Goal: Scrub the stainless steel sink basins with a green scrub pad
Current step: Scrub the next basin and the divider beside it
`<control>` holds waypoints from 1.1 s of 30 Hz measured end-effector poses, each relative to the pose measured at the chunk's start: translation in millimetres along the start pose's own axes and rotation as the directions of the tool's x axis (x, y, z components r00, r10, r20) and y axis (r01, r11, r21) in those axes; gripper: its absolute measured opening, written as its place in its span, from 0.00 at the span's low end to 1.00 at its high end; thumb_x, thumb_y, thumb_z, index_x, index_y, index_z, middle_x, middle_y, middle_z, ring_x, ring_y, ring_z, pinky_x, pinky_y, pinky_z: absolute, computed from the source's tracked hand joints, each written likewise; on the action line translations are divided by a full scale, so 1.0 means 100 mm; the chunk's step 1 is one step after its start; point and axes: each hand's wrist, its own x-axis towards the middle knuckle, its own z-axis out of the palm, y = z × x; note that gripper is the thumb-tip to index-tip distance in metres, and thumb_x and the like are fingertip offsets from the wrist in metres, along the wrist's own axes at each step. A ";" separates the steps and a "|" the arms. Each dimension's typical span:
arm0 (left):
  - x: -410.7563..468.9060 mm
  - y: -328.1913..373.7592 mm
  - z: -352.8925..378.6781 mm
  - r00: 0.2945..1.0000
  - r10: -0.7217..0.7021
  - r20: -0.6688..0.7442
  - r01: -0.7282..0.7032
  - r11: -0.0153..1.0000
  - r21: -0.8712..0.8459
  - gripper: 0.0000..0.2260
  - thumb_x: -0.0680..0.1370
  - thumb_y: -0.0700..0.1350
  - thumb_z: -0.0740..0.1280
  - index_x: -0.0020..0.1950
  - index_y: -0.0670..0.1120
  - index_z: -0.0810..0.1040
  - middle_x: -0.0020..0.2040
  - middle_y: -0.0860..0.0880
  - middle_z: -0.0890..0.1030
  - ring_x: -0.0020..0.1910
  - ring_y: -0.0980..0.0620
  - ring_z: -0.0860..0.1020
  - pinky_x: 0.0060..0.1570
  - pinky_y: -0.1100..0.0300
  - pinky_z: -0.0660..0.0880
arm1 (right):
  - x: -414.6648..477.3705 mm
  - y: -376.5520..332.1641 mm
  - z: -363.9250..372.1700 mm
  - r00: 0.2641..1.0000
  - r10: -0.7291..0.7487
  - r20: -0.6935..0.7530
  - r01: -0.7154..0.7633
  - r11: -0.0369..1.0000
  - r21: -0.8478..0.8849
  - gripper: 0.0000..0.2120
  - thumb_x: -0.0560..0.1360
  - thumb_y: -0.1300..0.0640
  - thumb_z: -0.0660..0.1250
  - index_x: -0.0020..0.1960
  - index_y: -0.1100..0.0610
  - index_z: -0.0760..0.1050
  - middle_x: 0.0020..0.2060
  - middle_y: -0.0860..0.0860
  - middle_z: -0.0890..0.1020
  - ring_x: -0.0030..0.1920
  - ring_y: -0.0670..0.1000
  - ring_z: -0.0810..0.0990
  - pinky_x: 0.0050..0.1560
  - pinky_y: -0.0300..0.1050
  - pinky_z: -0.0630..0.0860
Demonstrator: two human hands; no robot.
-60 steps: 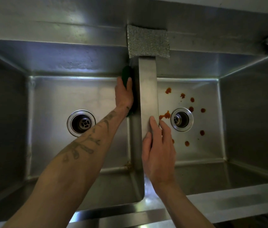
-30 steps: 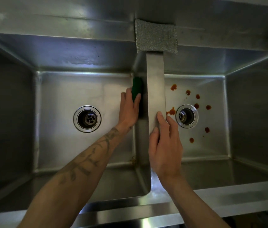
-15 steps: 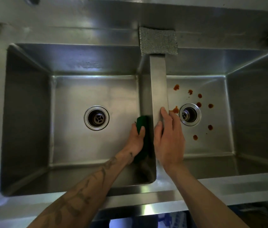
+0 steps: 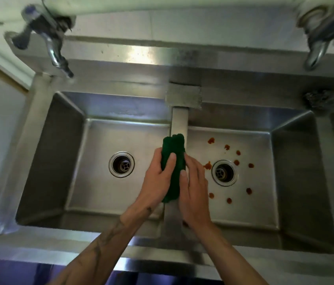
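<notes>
Pad [image 4: 172, 167] now off the left wall, up over divider [image 4: 179, 120]; left hand [image 4: 158, 182] clamps it, right hand [image 4: 195, 186] thumb touches it, grip unclear. Likely handover toward stained right basin [image 4: 254, 202].

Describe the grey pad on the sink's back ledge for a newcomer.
Find the double sink and follow the divider between its basins to the back ledge. The grey pad lies flat at the divider's far end. It is rectangular and pale grey, unlike the dark green scrub pad held nearer or the tangled steel wool far right.
</notes>
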 end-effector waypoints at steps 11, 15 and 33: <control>0.18 0.01 0.85 0.997 0.074 -0.020 -0.065 0.955 0.288 0.11 0.90 0.52 0.57 0.66 0.57 0.78 0.57 0.55 0.83 0.55 0.61 0.81 0.52 0.69 0.77 | 0.52 0.49 -0.67 1.000 0.024 -0.012 -0.025 0.999 -0.028 0.18 0.87 0.50 0.58 0.76 0.50 0.67 0.66 0.44 0.72 0.61 0.36 0.74 0.57 0.22 0.68; 0.46 -0.14 0.61 0.951 0.305 -0.052 -0.151 0.604 0.782 0.17 0.88 0.47 0.61 0.76 0.46 0.76 0.71 0.45 0.76 0.68 0.45 0.72 0.71 0.50 0.69 | 0.83 0.78 -0.55 0.999 0.024 -0.033 -0.029 0.986 -0.165 0.18 0.86 0.49 0.55 0.75 0.52 0.66 0.66 0.49 0.73 0.60 0.46 0.76 0.57 0.34 0.75; 0.76 -0.51 0.51 0.884 0.466 0.018 -0.166 0.279 0.946 0.24 0.87 0.48 0.59 0.81 0.39 0.70 0.82 0.38 0.69 0.79 0.35 0.69 0.76 0.39 0.69 | 1.69 1.83 0.35 0.974 -0.140 0.178 0.218 0.786 -0.578 0.24 0.84 0.48 0.60 0.77 0.58 0.66 0.74 0.59 0.69 0.74 0.61 0.69 0.74 0.58 0.68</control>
